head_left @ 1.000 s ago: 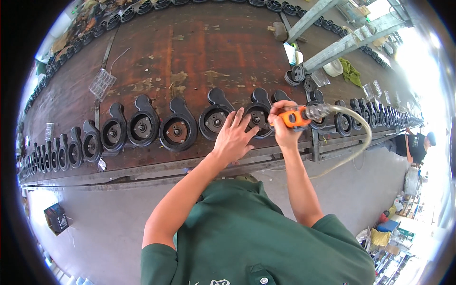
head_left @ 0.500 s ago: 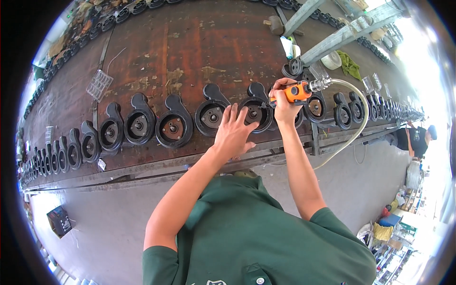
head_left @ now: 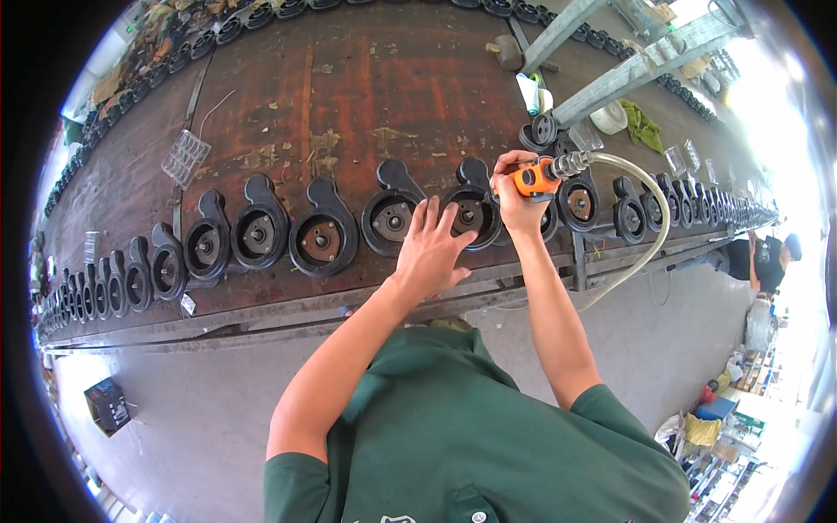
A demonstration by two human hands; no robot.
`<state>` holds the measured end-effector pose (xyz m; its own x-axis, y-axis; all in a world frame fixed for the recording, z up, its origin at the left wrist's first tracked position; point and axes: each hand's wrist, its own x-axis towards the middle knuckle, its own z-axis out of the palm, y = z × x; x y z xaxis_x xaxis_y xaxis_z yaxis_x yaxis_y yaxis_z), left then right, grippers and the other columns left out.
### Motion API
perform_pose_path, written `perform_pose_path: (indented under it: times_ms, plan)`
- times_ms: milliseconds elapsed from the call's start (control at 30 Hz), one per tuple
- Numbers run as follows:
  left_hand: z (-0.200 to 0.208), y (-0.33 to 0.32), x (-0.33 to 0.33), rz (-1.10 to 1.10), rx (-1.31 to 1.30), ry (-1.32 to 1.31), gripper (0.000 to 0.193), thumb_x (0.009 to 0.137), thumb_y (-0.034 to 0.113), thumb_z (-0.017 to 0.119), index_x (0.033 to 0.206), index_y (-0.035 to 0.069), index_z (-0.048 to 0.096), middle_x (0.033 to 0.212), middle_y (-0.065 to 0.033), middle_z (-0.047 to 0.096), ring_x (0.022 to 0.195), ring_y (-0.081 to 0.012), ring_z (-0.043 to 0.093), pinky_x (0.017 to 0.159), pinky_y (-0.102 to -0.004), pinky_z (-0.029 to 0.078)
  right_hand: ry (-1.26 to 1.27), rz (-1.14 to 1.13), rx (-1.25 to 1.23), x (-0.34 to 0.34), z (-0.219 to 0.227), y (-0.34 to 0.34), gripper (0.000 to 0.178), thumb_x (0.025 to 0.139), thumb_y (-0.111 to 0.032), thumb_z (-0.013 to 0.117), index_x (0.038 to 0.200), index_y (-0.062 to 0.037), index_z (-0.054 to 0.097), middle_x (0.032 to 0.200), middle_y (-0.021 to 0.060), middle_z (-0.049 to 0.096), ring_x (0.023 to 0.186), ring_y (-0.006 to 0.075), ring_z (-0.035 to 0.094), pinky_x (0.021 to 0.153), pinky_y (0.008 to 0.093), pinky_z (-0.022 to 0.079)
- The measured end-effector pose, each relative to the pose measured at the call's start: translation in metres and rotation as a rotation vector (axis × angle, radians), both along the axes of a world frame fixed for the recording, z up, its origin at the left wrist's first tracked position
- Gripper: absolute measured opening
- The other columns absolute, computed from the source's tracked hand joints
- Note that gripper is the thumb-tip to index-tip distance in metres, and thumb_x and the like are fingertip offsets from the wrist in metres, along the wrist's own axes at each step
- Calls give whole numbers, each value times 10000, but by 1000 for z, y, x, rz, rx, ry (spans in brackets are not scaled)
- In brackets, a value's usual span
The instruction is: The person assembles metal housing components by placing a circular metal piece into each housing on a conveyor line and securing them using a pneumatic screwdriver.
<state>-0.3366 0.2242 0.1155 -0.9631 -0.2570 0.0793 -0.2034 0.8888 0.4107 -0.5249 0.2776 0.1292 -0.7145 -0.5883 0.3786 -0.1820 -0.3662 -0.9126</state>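
Observation:
My right hand (head_left: 519,209) is wrapped round an orange air blow gun (head_left: 538,176), whose metal coupling joins a clear hose (head_left: 656,193) curving down to the right. The gun's front end is near a round black housing (head_left: 473,170) with a metal disc and central shaft inside. Fingers spread, my left hand (head_left: 427,248) rests over the left rim of that housing. Its fingertips also reach the edge of the neighbouring black housing (head_left: 390,220) on the left. My right hand partly hides another housing behind it.
Similar black housings (head_left: 323,241) line the table's near edge both ways. On the worn brown table (head_left: 261,131) lie a clear plastic tray (head_left: 186,159), a mallet (head_left: 506,52) and a green cloth (head_left: 643,128). A slanted metal post (head_left: 645,74) stands beyond my right hand. Another person (head_left: 767,260) is far right.
The view has shifted slightly. My right hand and the blow gun have moved a little left relative to the housing; my left hand stays over it.

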Motion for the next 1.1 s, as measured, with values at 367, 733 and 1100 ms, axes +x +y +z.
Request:
perform_pose_path:
  times_ms: [367,733,1100]
  plan:
    - [-5,-5,-1,-29,16,-2,640,751,390,829,1343,234,641,1560,-189,387,1453,-492,300,1224,-588,187,-74,6,-73,4,4,-2,221,810,96,609,1015,15,595,808,77,646,631,122,622,565,242,505]
    - [-5,-10,-1,-36,19,-2,634,741,417,835,1323,244,654,1556,-177,410,1451,-491,310,1225,-600,177,-39,-191,16,13,9,-21,215,815,109,630,1004,7,620,862,26,658,737,91,633,667,225,516]
    - [-7,-10,2,-18,46,50,576,755,385,831,1286,232,664,1528,-186,431,1430,-492,335,1223,-593,184,10,-6,-26,13,-10,-5,232,796,95,618,1004,-2,586,860,87,656,705,133,643,627,268,544]
